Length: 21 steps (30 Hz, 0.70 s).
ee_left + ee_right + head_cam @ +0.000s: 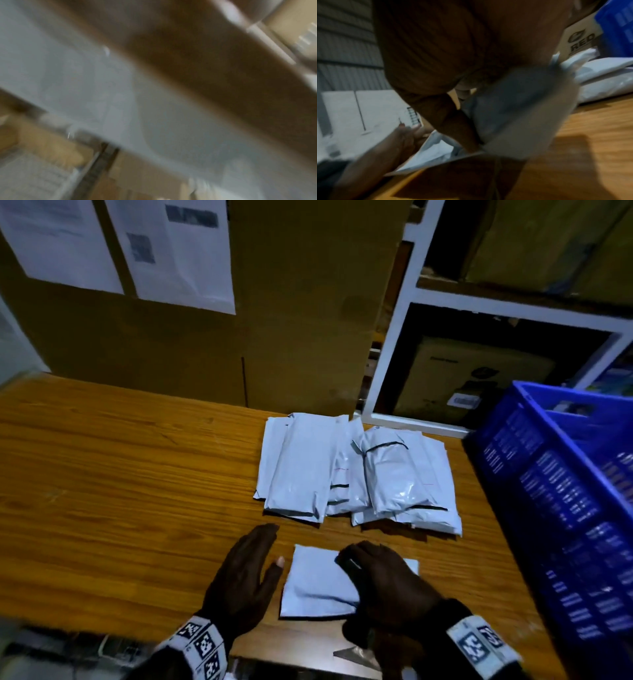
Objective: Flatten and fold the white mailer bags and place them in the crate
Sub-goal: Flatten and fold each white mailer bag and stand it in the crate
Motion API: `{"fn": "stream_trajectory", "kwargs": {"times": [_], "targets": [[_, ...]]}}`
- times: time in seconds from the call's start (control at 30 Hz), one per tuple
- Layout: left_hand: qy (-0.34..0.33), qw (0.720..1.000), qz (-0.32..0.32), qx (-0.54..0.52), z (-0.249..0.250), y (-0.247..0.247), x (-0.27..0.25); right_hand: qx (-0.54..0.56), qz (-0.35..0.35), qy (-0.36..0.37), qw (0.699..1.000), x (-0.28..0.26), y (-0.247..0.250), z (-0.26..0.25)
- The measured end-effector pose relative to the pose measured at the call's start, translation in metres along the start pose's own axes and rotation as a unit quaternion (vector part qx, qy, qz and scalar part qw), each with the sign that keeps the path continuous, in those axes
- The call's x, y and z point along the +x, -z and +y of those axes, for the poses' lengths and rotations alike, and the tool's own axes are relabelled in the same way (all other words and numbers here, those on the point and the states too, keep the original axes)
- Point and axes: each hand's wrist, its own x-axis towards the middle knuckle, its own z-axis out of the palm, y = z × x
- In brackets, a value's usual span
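A folded white mailer bag (318,580) lies on the wooden table (120,474) near its front edge. My left hand (260,549) lies flat and open just left of the bag, thumb at its left edge. My right hand (363,566) covers the bag's right part with curled fingers. In the right wrist view its thumb and fingers pinch a raised flap (522,108) of the bag (436,152), and the left hand (402,136) touches the far edge. A blue crate (561,481) stands at the right. The left wrist view is too blurred to read.
A pile of several white mailer bags (356,470) lies behind the hands, near the crate. A big cardboard box (291,302) with paper sheets stands at the table's back, and a white shelf frame (394,337) holding boxes is beside it.
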Motion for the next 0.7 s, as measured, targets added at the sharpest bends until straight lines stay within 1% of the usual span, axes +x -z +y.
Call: {"fn": "stream_trajectory", "kwargs": {"times": [0.07, 0.13, 0.17, 0.23, 0.27, 0.33, 0.4, 0.47, 0.6, 0.7], "targets": [[-0.069, 0.996, -0.045, 0.040, 0.006, -0.002, -0.004, -0.052, 0.015, -0.003, 0.999, 0.007, -0.012, -0.006], [-0.092, 0.992, -0.077, 0.049, 0.015, -0.004, -0.008, -0.042, 0.045, -0.023, 0.998, 0.011, -0.020, -0.017], [-0.088, 0.991, -0.085, 0.045, 0.019, -0.006, -0.008, -0.021, 0.068, -0.031, 0.997, 0.013, -0.023, -0.024], [-0.065, 0.993, -0.090, 0.033, 0.027, -0.012, -0.011, 0.004, 0.140, -0.023, 0.990, 0.013, -0.034, -0.036], [-0.053, 0.994, -0.090, 0.031, 0.029, -0.016, -0.013, 0.005, 0.177, -0.016, 0.984, 0.013, -0.042, -0.040], [-0.042, 0.995, -0.084, 0.033, 0.032, -0.022, -0.015, 0.006, 0.227, -0.020, 0.974, 0.014, -0.059, -0.044], [-0.040, 0.995, -0.076, 0.043, 0.034, -0.025, -0.016, 0.009, 0.243, -0.034, 0.969, 0.014, -0.072, -0.044], [-0.057, 0.993, -0.068, 0.076, 0.034, -0.028, -0.017, 0.015, 0.250, -0.034, 0.968, 0.013, -0.078, -0.045], [-0.075, 0.980, -0.083, 0.165, 0.041, -0.028, -0.016, -0.007, 0.251, -0.017, 0.968, 0.010, -0.084, -0.042], [-0.074, 0.973, -0.102, 0.195, 0.046, -0.026, -0.014, -0.008, 0.245, -0.018, 0.969, 0.011, -0.087, -0.041]]}}
